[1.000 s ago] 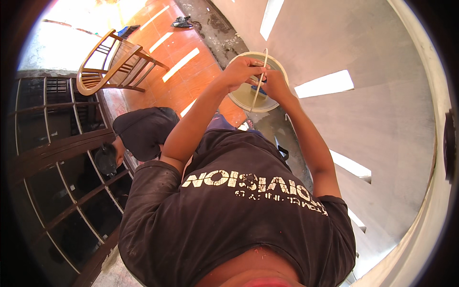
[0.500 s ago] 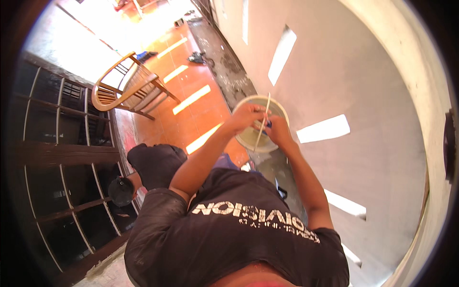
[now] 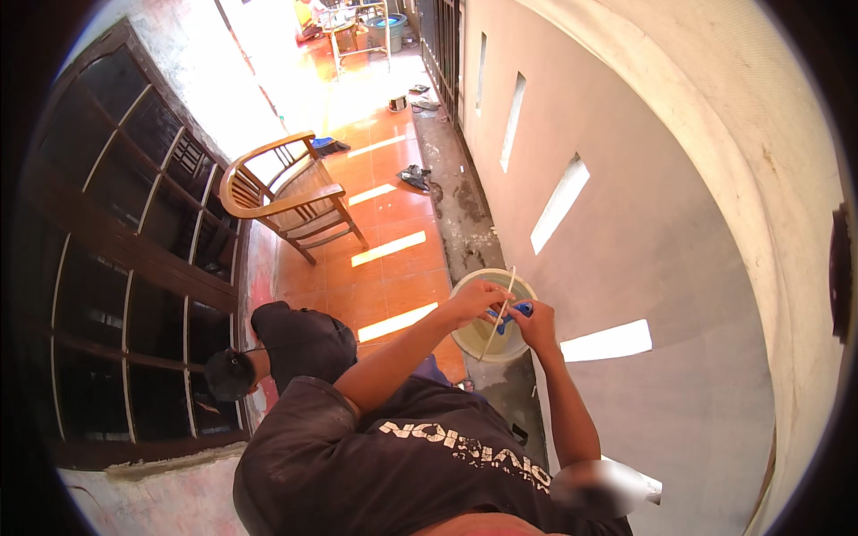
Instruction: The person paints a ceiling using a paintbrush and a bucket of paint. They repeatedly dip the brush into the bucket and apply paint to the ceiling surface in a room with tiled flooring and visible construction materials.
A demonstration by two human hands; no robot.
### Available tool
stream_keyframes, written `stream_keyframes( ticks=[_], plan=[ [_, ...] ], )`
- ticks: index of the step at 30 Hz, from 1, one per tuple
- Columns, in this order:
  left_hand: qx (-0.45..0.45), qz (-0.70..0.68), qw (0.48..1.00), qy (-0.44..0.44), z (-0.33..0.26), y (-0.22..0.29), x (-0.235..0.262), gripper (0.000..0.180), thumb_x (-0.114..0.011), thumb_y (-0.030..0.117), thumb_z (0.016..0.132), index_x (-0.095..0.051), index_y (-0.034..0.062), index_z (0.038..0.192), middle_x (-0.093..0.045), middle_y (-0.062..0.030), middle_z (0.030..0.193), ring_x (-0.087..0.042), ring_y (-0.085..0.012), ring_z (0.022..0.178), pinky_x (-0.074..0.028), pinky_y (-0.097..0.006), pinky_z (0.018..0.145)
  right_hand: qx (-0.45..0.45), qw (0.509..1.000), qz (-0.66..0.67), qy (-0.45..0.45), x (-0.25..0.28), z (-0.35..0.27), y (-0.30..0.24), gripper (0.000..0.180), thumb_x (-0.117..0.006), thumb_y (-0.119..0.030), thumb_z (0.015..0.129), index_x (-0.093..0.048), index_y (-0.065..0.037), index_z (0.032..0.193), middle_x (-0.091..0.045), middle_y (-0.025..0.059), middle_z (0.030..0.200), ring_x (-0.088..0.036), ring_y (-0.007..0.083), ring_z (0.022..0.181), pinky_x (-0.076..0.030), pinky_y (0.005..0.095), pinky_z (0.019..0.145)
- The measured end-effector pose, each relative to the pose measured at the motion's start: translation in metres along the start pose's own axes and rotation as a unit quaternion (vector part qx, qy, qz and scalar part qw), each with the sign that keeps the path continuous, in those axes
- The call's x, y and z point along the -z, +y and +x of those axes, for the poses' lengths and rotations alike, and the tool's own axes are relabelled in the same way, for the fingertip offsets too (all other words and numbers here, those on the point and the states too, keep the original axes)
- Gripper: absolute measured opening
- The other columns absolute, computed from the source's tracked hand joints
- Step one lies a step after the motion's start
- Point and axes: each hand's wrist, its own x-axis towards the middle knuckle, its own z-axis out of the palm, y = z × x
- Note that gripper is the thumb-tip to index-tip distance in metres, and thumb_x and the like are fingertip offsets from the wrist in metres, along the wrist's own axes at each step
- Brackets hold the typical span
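L hand pinches stick, prob. to steady it; R hand pinches blue tool over bucket.

blue tool: more exposed | view: tipped up (far bluish tub now showing)

Black shirt, short sleeves, faint pale smudges on the left one. Cracked off-white lettering crosses the shirt's chest. Purplish-blue cloth shows beyond the shirt's hem. Bare forearms and fingers.
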Motion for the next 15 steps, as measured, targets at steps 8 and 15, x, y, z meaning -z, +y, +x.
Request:
stream_keyframes(
  ticks=[8,15],
  plan=[
    [0.000,-0.015,0.999,0.034,-0.0002,-0.0056,0.0017,0.032,-0.057,0.030,0.100,-0.069,0.0030,0.113,-0.069,-0.0067,0.091,-0.067,-0.0149,0.081,-0.060,-0.034,0.070,0.027,0.999,-0.014,0.010,-0.0053,0.0046,-0.0032,0.020,-0.078,-0.016,0.080,-0.073,0.001,0.089,-0.071,0.0191,0.082,-0.069,0.0348,0.076,-0.054,0.0407,0.071],
    [-0.017,-0.026,0.999,0.043,-0.0051,-0.0047,-0.0001,0.028,-0.058,0.028,0.101,-0.069,0.0036,0.106,-0.068,-0.0063,0.089,-0.067,-0.0148,0.079,-0.060,-0.034,0.069,0.043,0.998,0.009,0.048,-0.0086,0.0071,-0.0059,0.020,-0.080,-0.015,0.079,-0.073,0.001,0.088,-0.071,0.0182,0.078,-0.069,0.0286,0.068,-0.053,0.0363,0.065]
  ],
)
